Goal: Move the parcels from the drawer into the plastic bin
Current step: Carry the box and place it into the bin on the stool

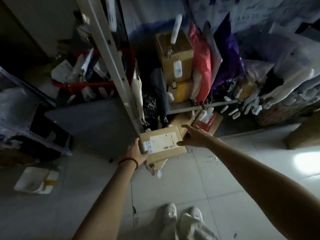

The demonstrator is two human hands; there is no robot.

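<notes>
A brown cardboard parcel [162, 142] with a white shipping label is held over the floor in front of the shelf rack. My left hand [136, 152] grips its near left end, thumb on top. My right hand [195, 136] is at the parcel's far right end with fingers stretched out along its edge. A red plastic basket [83, 84] full of packets stands at the back left, behind the white shelf post [110, 54]. No drawer is plainly visible.
The shelf holds stacked cardboard boxes [176, 56], a red mailer bag [201, 66] and purple and white bags. More boxes lie under the bottom shelf. A flat white packet [37, 180] lies on the floor at left. My shoes [181, 215] stand on pale tiles.
</notes>
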